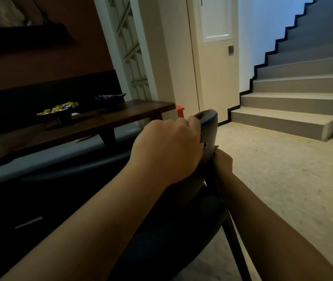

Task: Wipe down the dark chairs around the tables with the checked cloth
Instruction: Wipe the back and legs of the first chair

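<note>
Left hand (167,147) clamped over the top edge of the dark chair (207,126) back, fingers curled round its padded rim. Right hand (223,161) just behind the back's far side, fingers hidden; grip impossible to tell. Only a scrap of the checked cloth (216,147) peeking out beside that hand. Chair drawn up near the front edge of the wooden table (121,116). Probably stiff, fairly weighty, smooth-skinned and a bit slippery; best steadied by the top rim. Cloth soft and limp, best bunched in the palm.

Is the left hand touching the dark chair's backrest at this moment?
Touching. The head view shows the left hand gripping the top of the dark chair's backrest, fingers curled over its rounded edge.
</note>
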`<state>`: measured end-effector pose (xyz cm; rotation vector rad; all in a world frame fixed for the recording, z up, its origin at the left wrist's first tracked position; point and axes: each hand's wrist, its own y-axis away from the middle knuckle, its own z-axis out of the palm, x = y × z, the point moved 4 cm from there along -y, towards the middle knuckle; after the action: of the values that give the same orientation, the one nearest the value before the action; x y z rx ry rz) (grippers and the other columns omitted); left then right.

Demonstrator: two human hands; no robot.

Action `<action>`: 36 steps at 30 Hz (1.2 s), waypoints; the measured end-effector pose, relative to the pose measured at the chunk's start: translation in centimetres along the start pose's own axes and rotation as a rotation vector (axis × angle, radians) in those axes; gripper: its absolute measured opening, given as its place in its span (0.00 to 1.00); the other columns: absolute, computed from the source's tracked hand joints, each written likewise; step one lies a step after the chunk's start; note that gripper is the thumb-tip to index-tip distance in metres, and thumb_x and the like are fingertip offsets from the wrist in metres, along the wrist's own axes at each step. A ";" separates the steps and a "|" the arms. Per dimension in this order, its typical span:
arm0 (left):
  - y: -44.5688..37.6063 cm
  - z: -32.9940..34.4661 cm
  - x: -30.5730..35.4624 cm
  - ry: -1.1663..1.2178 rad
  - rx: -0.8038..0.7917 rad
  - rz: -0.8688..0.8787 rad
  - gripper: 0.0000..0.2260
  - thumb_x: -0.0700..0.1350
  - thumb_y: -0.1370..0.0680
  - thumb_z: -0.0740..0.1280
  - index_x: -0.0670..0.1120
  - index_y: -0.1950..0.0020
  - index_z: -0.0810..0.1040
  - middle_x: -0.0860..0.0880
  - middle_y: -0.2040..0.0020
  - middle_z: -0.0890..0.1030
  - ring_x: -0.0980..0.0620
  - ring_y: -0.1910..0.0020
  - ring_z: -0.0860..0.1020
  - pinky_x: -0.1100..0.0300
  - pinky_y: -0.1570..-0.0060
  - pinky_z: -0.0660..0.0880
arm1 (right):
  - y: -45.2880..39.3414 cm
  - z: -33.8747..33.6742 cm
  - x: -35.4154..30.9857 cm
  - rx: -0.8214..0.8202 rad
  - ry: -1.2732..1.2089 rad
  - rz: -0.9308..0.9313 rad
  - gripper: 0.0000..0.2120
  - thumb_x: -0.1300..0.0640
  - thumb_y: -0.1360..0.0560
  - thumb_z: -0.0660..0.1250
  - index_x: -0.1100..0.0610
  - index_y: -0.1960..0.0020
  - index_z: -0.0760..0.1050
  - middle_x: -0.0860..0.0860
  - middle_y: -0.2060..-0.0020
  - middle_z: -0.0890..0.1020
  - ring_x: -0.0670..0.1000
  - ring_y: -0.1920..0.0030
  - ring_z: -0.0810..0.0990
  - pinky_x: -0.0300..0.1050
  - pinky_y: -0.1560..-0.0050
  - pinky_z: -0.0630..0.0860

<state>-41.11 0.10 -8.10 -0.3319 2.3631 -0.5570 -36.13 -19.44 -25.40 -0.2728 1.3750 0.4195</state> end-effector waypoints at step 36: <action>14.4 11.1 2.2 -0.121 0.395 -0.483 0.37 0.59 0.21 0.56 0.47 0.21 0.41 0.41 0.22 0.34 0.35 0.25 0.35 0.32 0.30 0.36 | 10.1 0.5 -1.0 0.139 -0.282 -0.456 0.18 0.62 0.19 0.55 0.44 0.36 0.69 0.33 0.43 0.72 0.29 0.43 0.70 0.28 0.38 0.65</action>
<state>-36.57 8.52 -23.69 -0.7342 1.9952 -1.1710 -40.23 -10.32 -23.76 -0.3861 1.0207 -0.0191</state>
